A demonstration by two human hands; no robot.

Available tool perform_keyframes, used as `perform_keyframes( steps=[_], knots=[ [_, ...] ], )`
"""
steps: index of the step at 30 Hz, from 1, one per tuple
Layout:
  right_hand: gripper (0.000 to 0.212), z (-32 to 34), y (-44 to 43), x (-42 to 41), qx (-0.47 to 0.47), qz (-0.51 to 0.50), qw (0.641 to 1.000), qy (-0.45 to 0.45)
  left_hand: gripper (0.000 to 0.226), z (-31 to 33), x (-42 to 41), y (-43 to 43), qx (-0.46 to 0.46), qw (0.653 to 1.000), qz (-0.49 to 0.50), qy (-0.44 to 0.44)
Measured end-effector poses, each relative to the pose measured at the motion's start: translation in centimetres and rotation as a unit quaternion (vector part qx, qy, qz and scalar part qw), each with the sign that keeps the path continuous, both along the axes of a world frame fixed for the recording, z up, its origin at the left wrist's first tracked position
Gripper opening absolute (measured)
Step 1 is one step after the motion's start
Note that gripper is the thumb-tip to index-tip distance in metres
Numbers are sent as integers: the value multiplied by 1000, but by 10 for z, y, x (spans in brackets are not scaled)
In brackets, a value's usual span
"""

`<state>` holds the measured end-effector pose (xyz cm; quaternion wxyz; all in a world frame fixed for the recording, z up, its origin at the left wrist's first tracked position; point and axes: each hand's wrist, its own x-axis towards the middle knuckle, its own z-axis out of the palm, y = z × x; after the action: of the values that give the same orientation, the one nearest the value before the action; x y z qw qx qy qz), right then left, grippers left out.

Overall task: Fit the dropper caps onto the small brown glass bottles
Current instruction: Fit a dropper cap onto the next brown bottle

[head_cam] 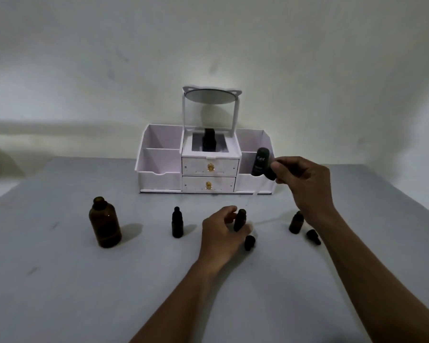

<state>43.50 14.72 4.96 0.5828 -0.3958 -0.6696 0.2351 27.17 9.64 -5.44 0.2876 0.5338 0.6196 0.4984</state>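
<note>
My left hand (221, 231) grips a small brown bottle (239, 220) standing uncapped on the grey table. My right hand (305, 184) holds a black dropper cap (271, 172) raised above and to the right of that bottle, its glass pipette (254, 194) slanting down toward the bottle's mouth. A capped small bottle (177, 222) stands to the left. Another small brown bottle (296, 222) stands to the right, partly behind my right wrist. Two loose dropper caps lie on the table: one (249, 242) just below my left hand, one (313, 236) near the right bottle.
A larger open brown bottle (105, 222) stands at the left. A white organiser (159, 169) with two drawers and a mirror (209, 96) sits at the back against the wall, holding a dark tube (260, 161) and a black bottle (209, 139).
</note>
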Motion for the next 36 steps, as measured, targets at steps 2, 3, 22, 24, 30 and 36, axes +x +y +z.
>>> perform_keyframes(
  steps=[2, 3, 22, 24, 30, 36],
  knots=[
    [10, -5, 2, 2, -5, -1, 1000, -9, 56, -2, -1, 1, 5, 1000, 2, 7],
    [10, -7, 3, 2, -7, 0, 1000, -10, 52, -2, -1, 1, 7, 1000, 4, 12],
    [9, -19, 6, -4, -22, 2, 998, -51, 38, -6, -2, 7, 1, 998, 0, 60],
    [12, -21, 7, -4, -20, -3, 998, -58, 38, -6, -1, 6, 1, 998, -2, 59],
    [12, -23, 9, -5, -2, -17, 996, -86, 38, -4, -1, 7, -3, 999, -2, 53],
    [11, -21, 10, -9, 8, -25, 995, -95, 38, -4, -1, 7, -5, 998, 1, 57]
  ],
)
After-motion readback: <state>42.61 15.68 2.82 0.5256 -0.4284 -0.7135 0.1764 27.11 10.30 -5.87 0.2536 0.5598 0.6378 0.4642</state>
